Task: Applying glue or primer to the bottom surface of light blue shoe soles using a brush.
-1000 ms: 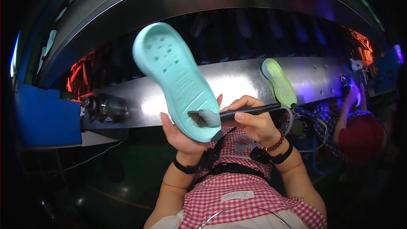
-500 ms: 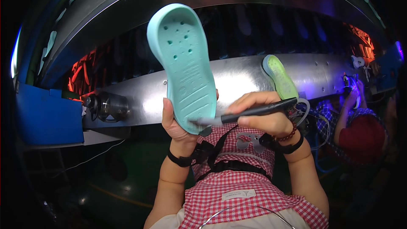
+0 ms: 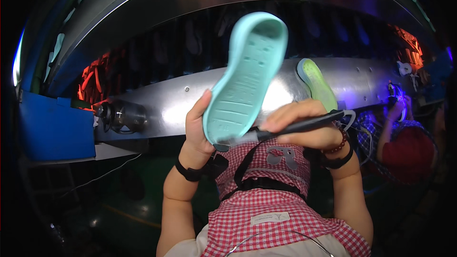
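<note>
My left hand (image 3: 194,121) is closed on the toe or heel end of a mint-green shoe sole (image 3: 242,90), its thumb along the left edge. The sole tilts up and to the right, with its raised rim, small holes and grooved inner face showing. In my right hand (image 3: 304,123) is a black-handled brush (image 3: 295,127) with a grey tube at its back end. Its pale tip is smeared by motion and lies at the sole's near end. A second sole (image 3: 318,83), yellow-green with a pale blue rim, rests on the metal ledge to the right.
The metal ledge (image 3: 166,107) runs across in front of me, with a dark conveyor carrying several soles behind it. A clear jar with a dark lid (image 3: 124,116) stands at left beside a blue box (image 3: 56,128). At right, another person (image 3: 409,147) works close to the ledge.
The mint-green sole has swung to the right at its far end and tilted. My left hand has turned with it, and the brush tip stays at the sole's near end.
</note>
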A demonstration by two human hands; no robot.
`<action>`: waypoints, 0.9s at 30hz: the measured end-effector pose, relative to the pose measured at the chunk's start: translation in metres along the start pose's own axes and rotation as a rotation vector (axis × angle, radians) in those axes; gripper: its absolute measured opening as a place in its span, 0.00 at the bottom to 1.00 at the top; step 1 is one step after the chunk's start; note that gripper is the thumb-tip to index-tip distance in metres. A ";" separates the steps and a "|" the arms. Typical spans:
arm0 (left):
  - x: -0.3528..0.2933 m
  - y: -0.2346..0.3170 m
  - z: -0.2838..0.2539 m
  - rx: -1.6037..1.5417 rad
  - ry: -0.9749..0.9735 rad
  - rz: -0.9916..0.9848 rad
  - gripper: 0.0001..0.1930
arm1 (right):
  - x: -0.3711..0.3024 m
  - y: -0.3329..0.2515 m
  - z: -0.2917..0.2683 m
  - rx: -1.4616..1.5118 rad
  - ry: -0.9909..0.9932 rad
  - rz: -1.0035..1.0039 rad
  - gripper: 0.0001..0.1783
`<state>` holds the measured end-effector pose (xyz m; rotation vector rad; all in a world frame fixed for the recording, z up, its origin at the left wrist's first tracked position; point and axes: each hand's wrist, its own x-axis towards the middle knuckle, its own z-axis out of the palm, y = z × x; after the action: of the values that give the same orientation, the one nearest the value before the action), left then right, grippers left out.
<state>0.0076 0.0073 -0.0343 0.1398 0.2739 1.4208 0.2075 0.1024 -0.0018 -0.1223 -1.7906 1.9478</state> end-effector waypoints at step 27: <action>-0.018 0.005 0.016 0.649 0.358 -0.372 0.23 | 0.006 -0.009 -0.043 -0.648 -0.453 0.076 0.10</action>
<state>0.0044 -0.0090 -0.0159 0.3449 1.0034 0.9388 0.2217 0.1443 0.0022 0.0454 -2.7025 1.4391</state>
